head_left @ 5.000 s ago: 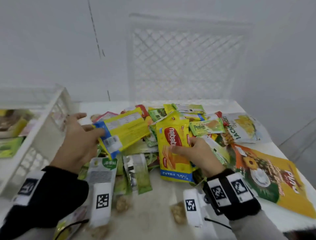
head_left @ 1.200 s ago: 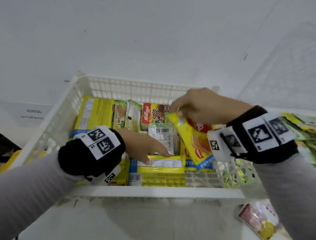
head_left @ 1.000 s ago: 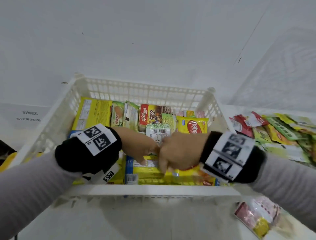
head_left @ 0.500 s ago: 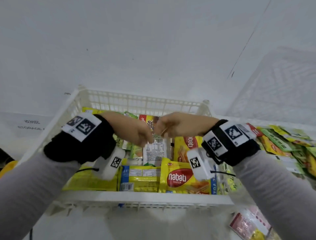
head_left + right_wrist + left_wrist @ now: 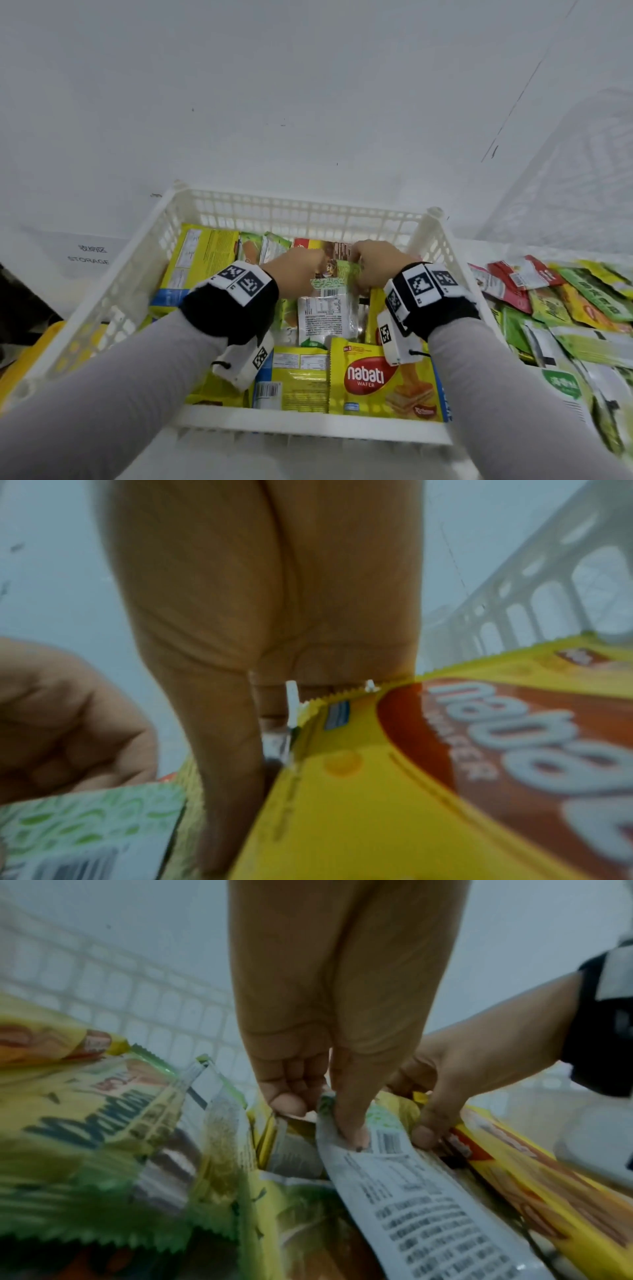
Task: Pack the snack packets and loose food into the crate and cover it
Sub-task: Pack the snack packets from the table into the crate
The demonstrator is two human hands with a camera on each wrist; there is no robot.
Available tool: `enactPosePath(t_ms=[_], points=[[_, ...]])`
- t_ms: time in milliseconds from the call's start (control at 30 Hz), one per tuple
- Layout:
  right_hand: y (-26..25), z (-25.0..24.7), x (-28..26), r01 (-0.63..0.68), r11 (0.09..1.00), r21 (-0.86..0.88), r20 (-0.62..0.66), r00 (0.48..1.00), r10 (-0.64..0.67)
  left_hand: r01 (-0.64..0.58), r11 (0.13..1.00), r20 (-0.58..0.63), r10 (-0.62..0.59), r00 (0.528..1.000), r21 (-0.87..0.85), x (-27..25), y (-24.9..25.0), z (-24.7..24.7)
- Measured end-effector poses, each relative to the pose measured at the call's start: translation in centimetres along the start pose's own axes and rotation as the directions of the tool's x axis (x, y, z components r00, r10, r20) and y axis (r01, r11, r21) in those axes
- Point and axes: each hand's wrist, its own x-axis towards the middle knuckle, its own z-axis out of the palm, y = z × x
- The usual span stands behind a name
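Note:
A white lattice crate (image 5: pixel 308 430) holds several snack packets, flat and upright. In the middle stands a white-and-green packet (image 5: pixel 323 315) with a barcode. My left hand (image 5: pixel 301 274) pinches its top edge between thumb and fingers (image 5: pixel 318 1115). Beside it my right hand (image 5: pixel 373 263) curls over the top corner of an upright yellow Nabati packet (image 5: pixel 377 804), thumb in front, fingers behind (image 5: pixel 260 723). Another Nabati wafer packet (image 5: pixel 380 377) lies flat at the crate's near edge.
Many loose packets (image 5: pixel 565 308) lie piled on the white table right of the crate. A white lattice lid (image 5: pixel 565 188) leans on the wall behind them. A yellow object (image 5: pixel 41 342) sits left of the crate, under a "STORAGE" label (image 5: pixel 89 255).
Both hands carried yellow packets from the table pile into the crate and laid them down. They lifted briefly, and now have come down onto the upright packets in the middle.

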Motion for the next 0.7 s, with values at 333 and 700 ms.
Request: enactPosePath(t_ms=[333, 700], points=[[1.5, -3.9, -0.1, 0.158, 0.816, 0.555, -0.276, 0.961, 0.002, 0.039, 0.964, -0.232, -0.102, 0.967, -0.262, -1.9, -2.2, -5.5], [-2.1, -0.7, -0.3, 0.156, 0.963, 0.218, 0.162, 0.968, -0.193, 0.143, 0.955, 0.059, -0.163, 0.985, 0.260, -1.1, -1.7, -1.9]])
